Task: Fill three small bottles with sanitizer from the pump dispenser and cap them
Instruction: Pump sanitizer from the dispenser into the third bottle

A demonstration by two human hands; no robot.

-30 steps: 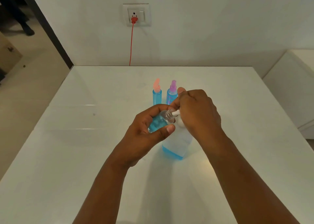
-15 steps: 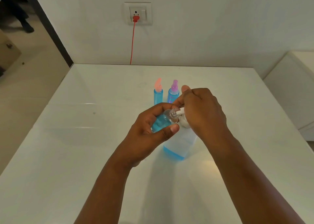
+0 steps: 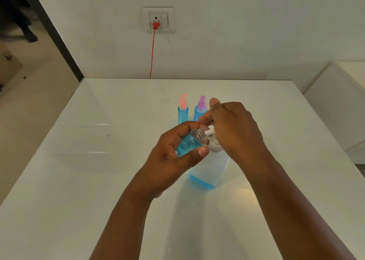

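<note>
A white bench point(image 3: 79, 180) fills most of the view, its far edge against a pale wall point(image 3: 256, 32). On that wall at 12 o'clock sits a socket point(image 3: 159, 19) with a red plug, and a red cord point(image 3: 152, 52) drops from it behind the bench. A white cabinet point(image 3: 339, 101) stands off the bench at 3 o'clock.

Near the middle of the bench stands the pump dispenser point(image 3: 209, 171), upright, its clear body showing only a shallow band of blue liquid at the base. The right hand point(image 3: 235, 129) covers its white pump head from above, fingers curled down over it, with the white spout poking out toward 9 o'clock.

The left hand point(image 3: 177, 155) holds a small open bottle point(image 3: 189, 144) tilted, fingers and thumb wrapped round its blue-filled body, its clear threaded neck touching the spout tip.

Just beyond the hands, toward 12 o'clock, two more small bottles stand upright side by side, both blue inside and capped: the orange-capped bottle point(image 3: 182, 111) at left, the purple-capped bottle point(image 3: 200, 111) at right, partly hidden by the right hand's fingers.
</note>
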